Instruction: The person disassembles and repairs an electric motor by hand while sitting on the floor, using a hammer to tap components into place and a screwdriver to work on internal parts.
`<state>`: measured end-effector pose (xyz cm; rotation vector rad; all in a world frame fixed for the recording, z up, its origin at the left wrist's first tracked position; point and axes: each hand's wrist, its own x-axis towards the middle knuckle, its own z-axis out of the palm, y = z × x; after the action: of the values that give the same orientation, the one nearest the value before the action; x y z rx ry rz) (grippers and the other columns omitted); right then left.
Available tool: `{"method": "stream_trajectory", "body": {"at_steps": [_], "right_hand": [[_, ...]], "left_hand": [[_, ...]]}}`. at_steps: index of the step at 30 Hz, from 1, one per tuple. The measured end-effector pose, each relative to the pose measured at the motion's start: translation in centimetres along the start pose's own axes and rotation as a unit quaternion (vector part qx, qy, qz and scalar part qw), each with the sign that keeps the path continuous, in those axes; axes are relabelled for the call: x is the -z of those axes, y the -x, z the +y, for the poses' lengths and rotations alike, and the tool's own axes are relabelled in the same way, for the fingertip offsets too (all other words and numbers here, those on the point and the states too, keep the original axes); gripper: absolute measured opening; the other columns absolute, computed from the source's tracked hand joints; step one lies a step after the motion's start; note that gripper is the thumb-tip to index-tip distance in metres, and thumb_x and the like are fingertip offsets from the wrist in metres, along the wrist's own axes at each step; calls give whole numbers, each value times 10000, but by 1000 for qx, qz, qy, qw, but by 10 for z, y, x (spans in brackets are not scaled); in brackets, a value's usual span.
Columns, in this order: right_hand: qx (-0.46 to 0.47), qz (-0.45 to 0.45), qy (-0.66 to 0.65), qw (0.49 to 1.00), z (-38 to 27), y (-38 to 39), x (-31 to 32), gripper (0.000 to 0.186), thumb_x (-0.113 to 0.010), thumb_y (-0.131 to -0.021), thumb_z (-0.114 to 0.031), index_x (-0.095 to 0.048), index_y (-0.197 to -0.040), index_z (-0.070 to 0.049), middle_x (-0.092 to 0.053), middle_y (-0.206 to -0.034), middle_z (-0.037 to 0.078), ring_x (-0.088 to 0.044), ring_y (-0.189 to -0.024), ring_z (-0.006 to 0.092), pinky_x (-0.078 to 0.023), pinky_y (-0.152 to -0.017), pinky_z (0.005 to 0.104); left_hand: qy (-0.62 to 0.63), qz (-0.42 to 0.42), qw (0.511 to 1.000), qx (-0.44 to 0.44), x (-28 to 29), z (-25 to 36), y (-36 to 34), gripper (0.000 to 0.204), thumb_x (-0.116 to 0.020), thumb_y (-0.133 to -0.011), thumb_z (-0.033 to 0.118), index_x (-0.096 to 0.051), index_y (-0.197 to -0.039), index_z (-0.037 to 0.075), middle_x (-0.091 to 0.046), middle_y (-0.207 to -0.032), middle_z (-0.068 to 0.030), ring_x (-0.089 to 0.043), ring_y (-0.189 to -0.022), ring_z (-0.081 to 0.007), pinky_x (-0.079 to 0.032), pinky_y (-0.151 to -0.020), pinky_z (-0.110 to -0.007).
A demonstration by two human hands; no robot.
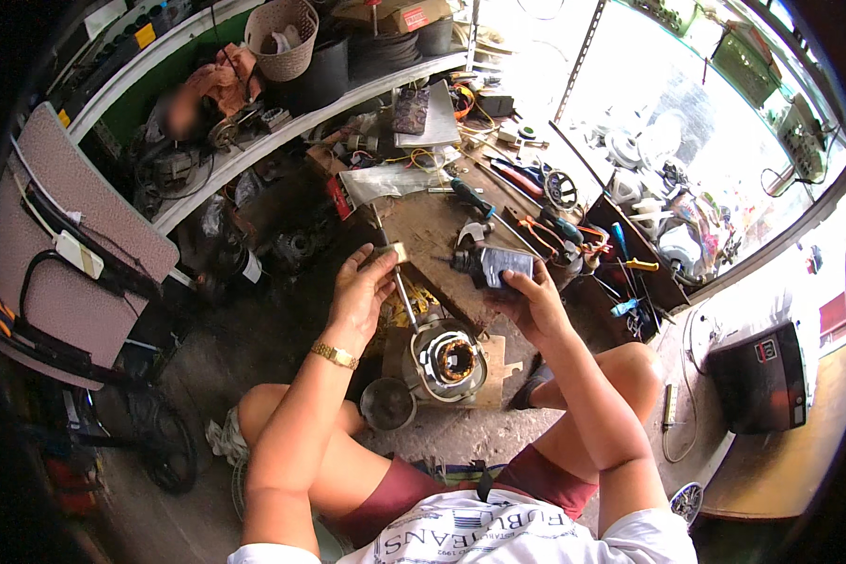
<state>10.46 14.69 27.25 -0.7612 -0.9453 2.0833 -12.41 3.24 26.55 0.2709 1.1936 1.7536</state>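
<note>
- Holding a long thin tool (397,274) in the left hand (359,293), the person keeps the fingers closed around its upper part, near a small pale block at the top; its lower end points down toward the motor stator (446,360).
- The right hand (528,299) is closed around a small grey boxy part (500,266), held above the wooden board (432,235), just beside the scattered pliers and screwdrivers.
- The stator lies on the floor between the knees, its copper winding facing up, with a small round metal cup (388,402) just beside it.
- To do this step well, I judge the tool tip must go in straight and slowly, so that it does not scratch the copper wire.
- It is better to keep the stator from rolling; a knee near it can help.
- The grey part should stay well apart from the winding.
</note>
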Motion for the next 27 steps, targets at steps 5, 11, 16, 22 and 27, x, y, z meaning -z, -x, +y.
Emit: {"method": "stream_trajectory", "body": {"at_steps": [5, 11, 16, 22, 27], "right_hand": [[-16, -7, 65, 998, 5, 7, -15, 539, -674, -791, -5, -383, -1242, -49, -545, -1111, 133, -632, -918, 241, -593, -670, 397], [46, -29, 129, 990, 2, -1, -30, 516, -683, -773, 27, -444, -1222, -55, -565, -1079, 108, -627, -891, 203, -590, -679, 339], [48, -53, 192, 979, 1, 0, -25, 554, -702, -757, 25, -434, -1236, -54, -568, -1088, 106, -624, -906, 192, -588, -682, 324], [57, -50, 190, 979, -5, -8, -36, 606, -717, -749, 12, -405, -1265, -54, -566, -1098, 110, -617, -920, 187, -577, -735, 320], [48, -122, 233, 964, -4, 3, -28, 600, -715, -748, 23, -408, -1258, -45, -565, -1090, 118, -621, -918, 202, -585, -713, 324]], "left_hand": [[3, 33, 999, -10, -3, -1, -2, 248, -721, -806, 148, -556, -990, 172, -648, -880, 27, -585, -753, -92, -444, -689, -252], [-22, 42, 999, -16, -12, 1, 7, 318, -724, -801, 146, -527, -1050, 162, -647, -878, 26, -581, -753, -87, -428, -665, -247], [-36, 40, 998, -33, -7, 6, 6, 372, -736, -789, 153, -513, -1087, 145, -643, -895, 25, -579, -764, -86, -425, -663, -246], [-40, 47, 998, -33, -12, 6, 10, 391, -745, -777, 144, -515, -1093, 143, -641, -886, 28, -579, -750, -78, -420, -652, -241], [-30, 54, 998, -26, -4, 4, 8, 396, -746, -771, 139, -517, -1093, 121, -640, -893, 24, -576, -763, -73, -414, -666, -233]]}}
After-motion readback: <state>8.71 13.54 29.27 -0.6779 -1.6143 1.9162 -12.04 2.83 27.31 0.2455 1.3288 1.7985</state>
